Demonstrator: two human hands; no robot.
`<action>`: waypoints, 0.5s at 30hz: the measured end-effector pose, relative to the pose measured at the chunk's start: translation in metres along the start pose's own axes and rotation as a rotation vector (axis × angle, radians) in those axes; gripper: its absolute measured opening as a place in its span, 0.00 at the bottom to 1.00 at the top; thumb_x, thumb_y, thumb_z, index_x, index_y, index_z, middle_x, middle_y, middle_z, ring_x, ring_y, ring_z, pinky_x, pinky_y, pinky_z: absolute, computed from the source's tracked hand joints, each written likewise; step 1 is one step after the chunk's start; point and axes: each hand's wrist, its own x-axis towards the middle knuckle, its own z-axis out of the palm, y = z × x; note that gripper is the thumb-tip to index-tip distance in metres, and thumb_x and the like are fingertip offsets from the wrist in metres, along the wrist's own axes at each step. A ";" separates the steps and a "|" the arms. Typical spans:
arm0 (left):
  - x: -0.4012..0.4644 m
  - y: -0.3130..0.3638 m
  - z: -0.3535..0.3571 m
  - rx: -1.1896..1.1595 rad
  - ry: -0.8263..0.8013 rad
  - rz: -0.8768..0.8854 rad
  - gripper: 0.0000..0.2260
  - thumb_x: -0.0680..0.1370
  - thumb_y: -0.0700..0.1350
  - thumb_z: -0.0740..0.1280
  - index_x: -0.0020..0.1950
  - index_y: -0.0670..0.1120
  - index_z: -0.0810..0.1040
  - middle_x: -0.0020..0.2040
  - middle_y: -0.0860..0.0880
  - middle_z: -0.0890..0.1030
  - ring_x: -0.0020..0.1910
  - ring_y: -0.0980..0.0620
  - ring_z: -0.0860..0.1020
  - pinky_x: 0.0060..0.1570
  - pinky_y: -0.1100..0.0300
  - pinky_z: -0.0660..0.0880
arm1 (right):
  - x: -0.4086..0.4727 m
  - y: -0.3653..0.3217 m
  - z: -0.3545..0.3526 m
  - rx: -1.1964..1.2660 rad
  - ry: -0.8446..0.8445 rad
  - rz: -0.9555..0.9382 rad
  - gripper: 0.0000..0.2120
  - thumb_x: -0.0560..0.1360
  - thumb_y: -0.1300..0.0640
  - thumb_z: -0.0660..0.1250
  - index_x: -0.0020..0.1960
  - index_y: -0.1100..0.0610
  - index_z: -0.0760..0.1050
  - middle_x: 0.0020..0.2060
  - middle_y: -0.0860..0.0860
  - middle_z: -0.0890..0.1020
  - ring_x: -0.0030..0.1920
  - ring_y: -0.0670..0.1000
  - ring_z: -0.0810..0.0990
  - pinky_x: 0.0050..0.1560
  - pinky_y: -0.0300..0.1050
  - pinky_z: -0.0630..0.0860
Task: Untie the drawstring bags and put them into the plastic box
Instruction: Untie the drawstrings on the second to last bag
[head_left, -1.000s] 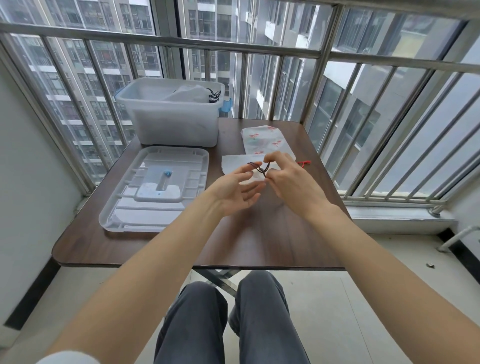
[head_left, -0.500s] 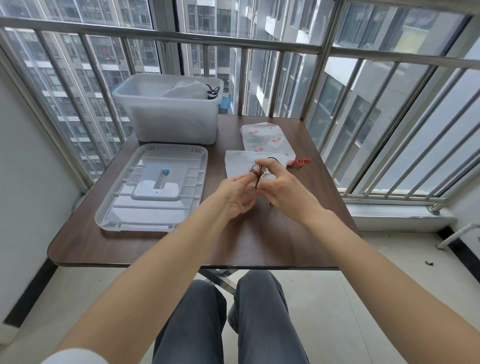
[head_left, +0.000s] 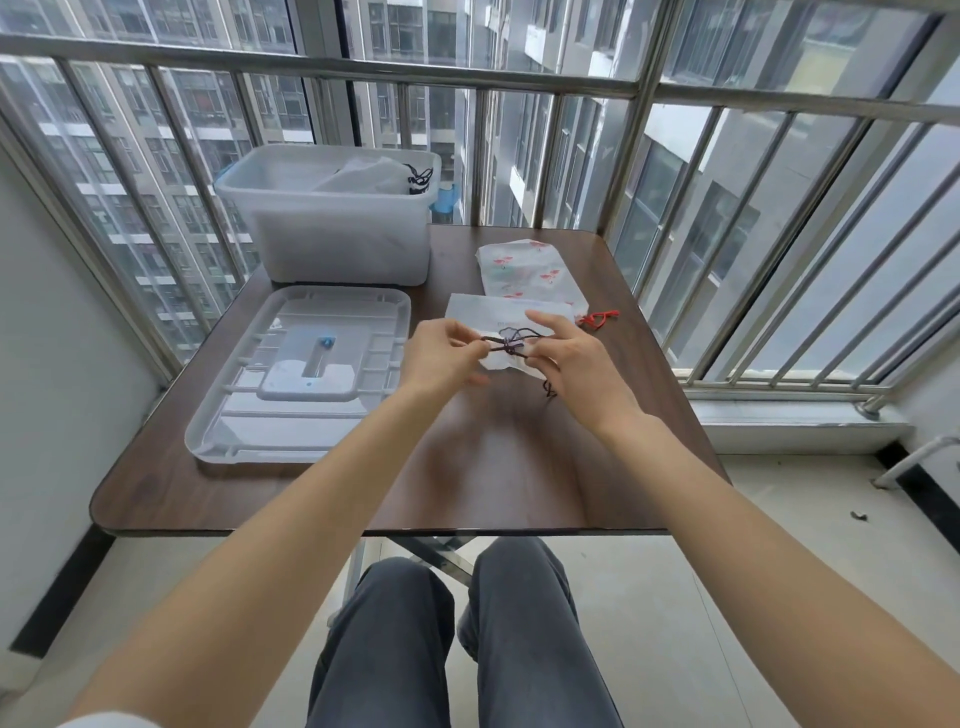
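A white drawstring bag (head_left: 485, 314) lies on the table in front of me, its dark drawstring (head_left: 511, 345) knotted near its near end. My left hand (head_left: 441, 356) pinches one side of the string and my right hand (head_left: 574, 358) pinches the other, the string stretched between them. Behind it lies a second white bag with a red pattern (head_left: 524, 273), its red drawstring (head_left: 597, 318) trailing to the right. The translucent plastic box (head_left: 332, 239) stands at the back left with a white bag (head_left: 371, 174) and dark cord inside.
The box's clear lid (head_left: 296, 379) lies upside down on the left of the brown table (head_left: 493, 467). A metal railing (head_left: 649, 88) runs close behind and to the right of the table. My knees are under the near edge.
My hands have moved apart, pulling the dark drawstring taut between them where before they were bunched together at the knot.
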 end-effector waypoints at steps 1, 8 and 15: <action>0.001 0.000 -0.001 0.038 0.036 0.040 0.07 0.74 0.41 0.68 0.36 0.47 0.74 0.36 0.50 0.78 0.30 0.54 0.78 0.26 0.69 0.69 | 0.000 0.001 -0.001 0.001 0.005 0.023 0.07 0.75 0.64 0.65 0.45 0.66 0.81 0.66 0.56 0.73 0.59 0.56 0.78 0.62 0.45 0.70; -0.003 0.011 0.002 -0.700 -0.068 -0.106 0.11 0.76 0.37 0.57 0.35 0.43 0.73 0.35 0.49 0.78 0.37 0.55 0.77 0.41 0.63 0.70 | 0.005 -0.003 -0.001 0.070 -0.005 0.141 0.07 0.76 0.64 0.64 0.46 0.66 0.80 0.62 0.57 0.75 0.58 0.56 0.76 0.55 0.31 0.63; -0.001 0.000 0.010 -0.733 0.111 -0.017 0.08 0.78 0.41 0.64 0.40 0.46 0.69 0.29 0.53 0.74 0.31 0.58 0.75 0.39 0.64 0.71 | 0.013 -0.007 -0.003 0.096 -0.035 0.218 0.09 0.76 0.65 0.61 0.46 0.68 0.80 0.57 0.58 0.76 0.56 0.56 0.75 0.50 0.31 0.62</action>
